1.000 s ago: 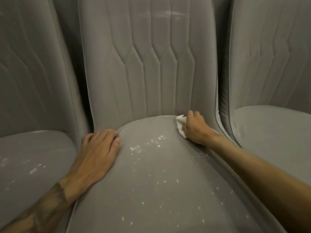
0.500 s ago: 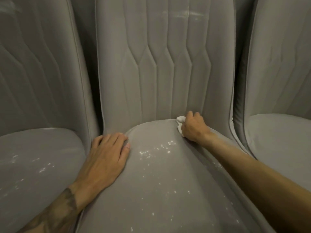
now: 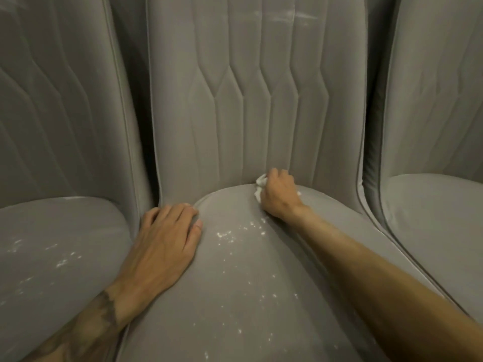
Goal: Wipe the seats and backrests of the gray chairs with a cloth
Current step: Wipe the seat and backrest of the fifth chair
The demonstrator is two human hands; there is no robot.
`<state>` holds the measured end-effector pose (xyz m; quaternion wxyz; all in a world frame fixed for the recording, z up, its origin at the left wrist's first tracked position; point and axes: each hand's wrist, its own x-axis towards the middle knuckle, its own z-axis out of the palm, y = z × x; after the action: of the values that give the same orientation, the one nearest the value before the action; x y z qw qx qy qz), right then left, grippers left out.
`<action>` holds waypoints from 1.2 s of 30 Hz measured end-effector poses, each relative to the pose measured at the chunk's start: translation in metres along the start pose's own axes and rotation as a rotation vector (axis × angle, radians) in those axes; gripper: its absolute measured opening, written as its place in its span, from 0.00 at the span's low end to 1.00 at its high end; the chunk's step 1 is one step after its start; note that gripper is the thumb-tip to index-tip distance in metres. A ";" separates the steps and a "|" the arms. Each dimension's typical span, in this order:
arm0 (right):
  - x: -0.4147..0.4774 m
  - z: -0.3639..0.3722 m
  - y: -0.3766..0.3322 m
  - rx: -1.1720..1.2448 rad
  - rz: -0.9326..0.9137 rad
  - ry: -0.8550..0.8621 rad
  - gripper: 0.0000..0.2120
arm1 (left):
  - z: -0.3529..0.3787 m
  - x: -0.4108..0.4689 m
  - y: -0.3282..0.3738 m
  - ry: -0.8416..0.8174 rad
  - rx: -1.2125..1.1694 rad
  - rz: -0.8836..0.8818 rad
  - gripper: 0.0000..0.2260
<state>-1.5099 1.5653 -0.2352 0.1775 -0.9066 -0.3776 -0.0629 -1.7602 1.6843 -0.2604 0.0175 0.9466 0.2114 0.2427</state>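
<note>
Right grip [image 3: 278, 197] bunches cloth [image 3: 260, 185] on seat [image 3: 235, 296] flecked white, perhaps dust.

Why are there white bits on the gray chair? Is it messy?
Yes. White specks dot the middle seat, more fleck the left seat, and a pale smear streaks the top of the middle backrest. They stand out on plain gray fabric. The right hand grips the cloth at the seat's back crease.

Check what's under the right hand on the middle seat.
A white cloth, bunched in the right hand where the middle seat meets its backrest. Only its left edge shows; the hand covers the rest.
</note>
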 end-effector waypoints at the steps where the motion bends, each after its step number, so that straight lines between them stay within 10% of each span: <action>1: 0.000 0.005 -0.014 0.019 -0.062 0.002 0.17 | 0.000 0.000 0.000 -0.002 -0.003 -0.001 0.11; 5: -0.015 -0.001 -0.025 0.008 -0.343 -0.046 0.15 | -0.002 -0.001 0.001 -0.008 0.005 0.006 0.12; 12: -0.010 -0.034 0.045 -0.039 0.038 -0.058 0.19 | -0.003 -0.001 0.002 0.016 0.027 0.019 0.11; 19: -0.027 -0.025 0.003 0.191 -0.258 -0.129 0.10 | 0.000 0.000 0.000 0.031 0.030 0.020 0.13; 25: -0.025 -0.038 0.061 0.045 -0.044 -0.066 0.15 | 0.003 0.001 -0.001 0.044 0.027 0.018 0.11; 32: -0.076 -0.038 0.043 0.205 -0.439 -0.103 0.11 | 0.006 0.002 -0.004 0.044 0.017 0.028 0.10; 36: -0.065 -0.062 0.105 0.040 -0.161 -0.075 0.13 | 0.006 0.001 -0.005 0.052 0.017 0.023 0.09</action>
<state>-1.4804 1.4306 -0.2228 0.1757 -0.8712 -0.4570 -0.0353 -1.7580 1.6896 -0.2657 0.0014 0.9425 0.2028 0.2656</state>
